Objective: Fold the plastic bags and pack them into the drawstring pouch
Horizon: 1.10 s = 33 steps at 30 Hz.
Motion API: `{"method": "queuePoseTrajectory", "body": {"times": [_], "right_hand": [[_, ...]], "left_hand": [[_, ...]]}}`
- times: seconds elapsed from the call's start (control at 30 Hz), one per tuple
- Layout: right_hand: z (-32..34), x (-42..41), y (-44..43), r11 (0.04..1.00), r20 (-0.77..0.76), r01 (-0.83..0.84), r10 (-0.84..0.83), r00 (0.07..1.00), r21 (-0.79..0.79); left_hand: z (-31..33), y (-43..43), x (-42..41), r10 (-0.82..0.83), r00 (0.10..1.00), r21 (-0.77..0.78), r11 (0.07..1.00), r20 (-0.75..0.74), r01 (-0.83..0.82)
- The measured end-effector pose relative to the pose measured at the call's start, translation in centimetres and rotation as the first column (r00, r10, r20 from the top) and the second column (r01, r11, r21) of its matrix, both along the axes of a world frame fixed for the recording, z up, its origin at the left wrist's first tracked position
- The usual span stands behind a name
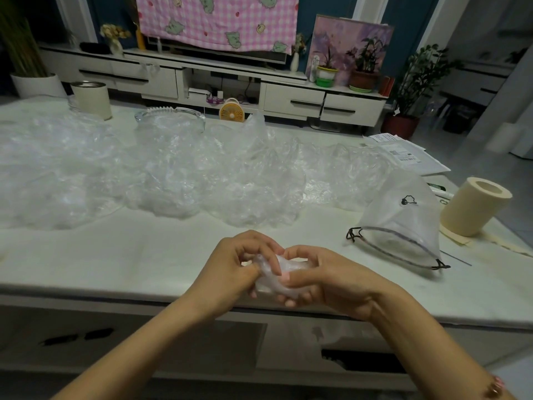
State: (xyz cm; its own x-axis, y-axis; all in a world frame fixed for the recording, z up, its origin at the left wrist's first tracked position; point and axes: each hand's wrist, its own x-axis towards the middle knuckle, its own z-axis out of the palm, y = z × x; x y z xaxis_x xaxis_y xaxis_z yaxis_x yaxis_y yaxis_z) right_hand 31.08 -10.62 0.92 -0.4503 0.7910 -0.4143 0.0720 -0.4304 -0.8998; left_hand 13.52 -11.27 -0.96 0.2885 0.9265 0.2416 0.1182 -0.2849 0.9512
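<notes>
Both hands at lower centre, left hand [233, 264] and right hand [323, 277] fingers gripping small bag [275, 277] above near tabletop [115, 255] edge, open pouch [403, 226] at right, bare strip between, loose bags [173, 168] behind

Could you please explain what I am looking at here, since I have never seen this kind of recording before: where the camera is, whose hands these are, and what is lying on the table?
There is no machine here: a person wears one wide-angle camera on the head, looking forward and down, so the two arms entering from below are their own. The left hand and right hand together hold a small folded plastic bag just above the near edge of the white table. Farther back lies a wide heap of loose clear plastic bags, not yet folded. To the right lies the drawstring pouch, on its side with its mouth open toward the person. Beside it stands a cream paper roll, with some papers behind. A glass dish and a tin sit at the far edge.
</notes>
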Motion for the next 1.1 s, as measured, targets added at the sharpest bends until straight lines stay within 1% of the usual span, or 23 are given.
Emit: {"method": "queuePoseTrajectory", "body": {"times": [0.07,0.1,0.17,0.2,0.23,0.27,0.33,0.43,0.5,0.57,0.63,0.73,0.77,0.87,0.93,1.03,1.1], "right_hand": [[-0.1,-0.1,0.1,0.998,0.054,-0.006,0.003,0.999,0.057],[-0.2,-0.1,0.3,0.996,0.077,0.013,-0.019,0.997,0.084],[-0.4,-0.2,0.4,0.99,0.105,0.066,-0.08,0.991,0.127],[-0.4,-0.3,0.4,0.987,0.098,0.091,-0.105,0.99,0.135],[-0.4,-0.4,0.4,0.984,0.085,0.107,-0.12,0.989,0.14],[-0.4,-0.5,0.3,0.983,0.079,0.111,-0.124,0.989,0.146],[-0.3,-0.7,0.1,0.979,0.112,0.092,-0.114,0.987,0.183],[0.0,-0.5,-0.1,0.961,0.226,0.04,-0.105,0.968,0.274],[-0.1,-0.1,-0.1,0.947,0.305,0.0,-0.104,0.947,0.322],[-0.1,0.3,-0.4,0.932,0.378,-0.071,-0.074,0.923,0.357],[-0.1,0.6,-0.6,0.924,0.399,-0.105,-0.055,0.915,0.369],[0.0,1.0,-0.9,0.916,0.38,-0.121,-0.037,0.924,0.383],[0.0,1.0,-1.0,0.91,0.356,-0.1,-0.055,0.933,0.403],[0.0,1.4,-1.2,0.893,0.214,0.06,-0.171,0.962,0.446],[-0.2,1.6,-1.3,0.879,0.135,0.158,-0.241,0.961,0.45],[-0.9,1.8,-1.3,0.839,0.045,0.326,-0.382,0.923,0.437],[-1.3,2.1,-1.3,0.814,0.015,0.411,-0.457,0.89,0.41]], "left_hand": [[-0.1,0.2,-0.2,-0.018,1.0,-0.041,0.999,-0.015,0.018],[-0.1,0.4,-0.4,-0.041,0.999,-0.081,0.996,0.009,0.042],[0.1,0.5,-0.8,-0.092,0.986,-0.218,0.968,0.141,0.122],[0.1,0.6,-0.9,-0.084,0.982,-0.255,0.959,0.171,0.126],[0.1,0.6,-0.9,-0.049,0.988,-0.25,0.964,0.147,0.085],[0.0,0.6,-0.8,0.002,0.996,-0.214,0.977,0.084,0.016],[0.1,0.4,-0.5,0.064,0.998,-0.134,0.989,-0.016,-0.066],[0.3,0.3,-0.6,0.007,0.991,-0.097,0.995,-0.131,-0.02],[0.6,0.5,-0.8,-0.013,0.99,-0.111,0.994,-0.143,-0.003],[0.8,0.6,-0.7,-0.03,0.995,-0.143,0.99,-0.097,0.016],[0.9,0.6,-0.5,-0.034,0.997,-0.158,0.987,-0.067,0.023],[0.5,0.9,0.4,0.021,1.0,-0.184,0.983,-0.009,-0.022],[0.3,0.9,0.8,0.034,0.999,-0.201,0.979,0.008,-0.031],[0.1,0.8,2.2,0.022,0.999,-0.256,0.967,0.036,-0.012],[0.2,0.7,3.2,0.013,0.996,-0.342,0.94,0.087,0.018],[0.5,0.9,4.6,-0.016,0.979,-0.494,0.862,0.203,0.117],[0.4,1.1,5.5,-0.083,0.961,-0.518,0.828,0.263,0.214]]}}
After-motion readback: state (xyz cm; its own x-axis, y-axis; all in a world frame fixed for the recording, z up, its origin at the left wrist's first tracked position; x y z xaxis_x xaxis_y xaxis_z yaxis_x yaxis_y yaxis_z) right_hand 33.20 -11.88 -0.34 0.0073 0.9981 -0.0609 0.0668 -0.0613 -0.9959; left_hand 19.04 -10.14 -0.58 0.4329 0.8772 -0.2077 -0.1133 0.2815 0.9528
